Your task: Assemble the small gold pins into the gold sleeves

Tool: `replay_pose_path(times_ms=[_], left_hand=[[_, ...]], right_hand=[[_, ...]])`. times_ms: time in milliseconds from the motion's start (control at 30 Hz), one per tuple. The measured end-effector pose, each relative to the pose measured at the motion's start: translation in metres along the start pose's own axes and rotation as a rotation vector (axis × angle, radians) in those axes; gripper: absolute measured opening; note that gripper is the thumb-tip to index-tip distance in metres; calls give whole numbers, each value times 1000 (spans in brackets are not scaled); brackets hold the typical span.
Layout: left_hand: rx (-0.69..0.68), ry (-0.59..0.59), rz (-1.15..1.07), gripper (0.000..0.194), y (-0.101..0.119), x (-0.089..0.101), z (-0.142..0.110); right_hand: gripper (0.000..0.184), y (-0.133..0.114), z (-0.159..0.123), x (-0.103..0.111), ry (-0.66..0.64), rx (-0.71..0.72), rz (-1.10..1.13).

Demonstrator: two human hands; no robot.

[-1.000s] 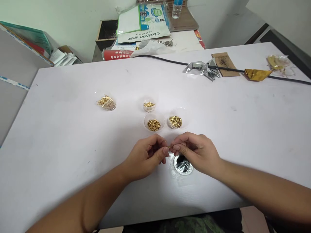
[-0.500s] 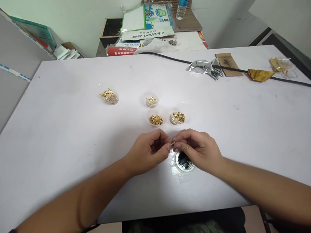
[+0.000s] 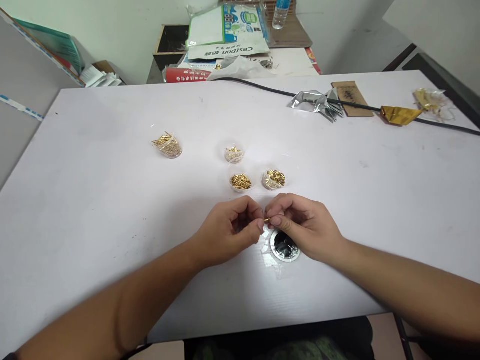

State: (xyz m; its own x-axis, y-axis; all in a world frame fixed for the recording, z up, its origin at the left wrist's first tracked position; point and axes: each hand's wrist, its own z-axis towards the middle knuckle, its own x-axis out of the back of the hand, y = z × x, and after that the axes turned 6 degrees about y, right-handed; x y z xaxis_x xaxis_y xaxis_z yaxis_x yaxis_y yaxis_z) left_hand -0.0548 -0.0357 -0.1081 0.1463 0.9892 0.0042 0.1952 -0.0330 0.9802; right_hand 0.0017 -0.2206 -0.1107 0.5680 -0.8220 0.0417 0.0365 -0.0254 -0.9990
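right hand pinches a tiny gold pin, left hand beside it, grip unclear: likely lining up, steadiness needed next

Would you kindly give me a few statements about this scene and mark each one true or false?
1. A gold-coloured piece shows at the fingertips of the right hand. True.
2. The left hand lies flat, far from the right hand. False: its fingers are curled, close to the right hand's fingertips.
3. Four clear cups of small gold-coloured parts sit on the table. True.
4. The water bottle stands among the clear cups. False: it is beyond the table's far edge.
5. The black cable runs near the table's far edge. True.
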Motion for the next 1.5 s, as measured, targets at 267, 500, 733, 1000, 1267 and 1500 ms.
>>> replay_pose_path(times_ms=[267, 500, 733, 1000, 1267, 1500], left_hand=[[-24, -10, 0, 13, -3, 0, 0], [-43, 12, 30, 12, -1, -1, -1], [-134, 45, 121, 5, 0, -3, -1], [-172, 75, 193, 4, 0, -3, -1], [-236, 111, 275, 3, -2, -6, -2], [-389, 185, 409, 3, -2, -6, -4]], right_hand=[[11, 1, -1, 0, 27, -2, -83], [9, 1, -1, -2, 45, 45, -62], [6, 2, -3, -1, 52, 62, -158], [7, 0, -3, 2, 81, 106, -294], [12, -2, -3, 2, 67, 276, -396], [14, -3, -4, 2, 71, 308, -428]])
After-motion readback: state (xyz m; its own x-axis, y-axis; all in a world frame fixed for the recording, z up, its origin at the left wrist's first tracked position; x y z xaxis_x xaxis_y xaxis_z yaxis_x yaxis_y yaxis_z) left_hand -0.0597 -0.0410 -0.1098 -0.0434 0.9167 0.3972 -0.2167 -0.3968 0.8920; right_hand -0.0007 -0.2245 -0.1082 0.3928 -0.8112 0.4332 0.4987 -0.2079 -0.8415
